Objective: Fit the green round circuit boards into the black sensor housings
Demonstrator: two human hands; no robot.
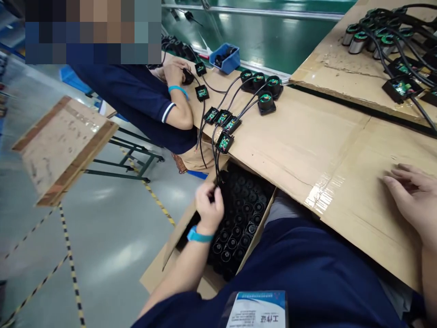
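My left hand (209, 206), with a teal band at the wrist, is over the left edge of an open carton of black round parts (239, 218). Its fingers are curled at the ends of black cables hanging from the table; what they pinch is too small to make out. Small black housings with green boards (224, 142) lie at the table's edge, wired to round black housings (266, 101) behind them. Over at the right, my right hand (414, 191) rests on the cardboard-covered table (327, 132) with fingers spread, holding nothing.
Another person's hands (175, 73) hold a black part at the table's far left. A blue bin (225, 58) of black parts stands behind. On a raised board (324, 68) at the right are metal cylinders with cables. A cardboard-topped trolley (64, 146) stands at the left.
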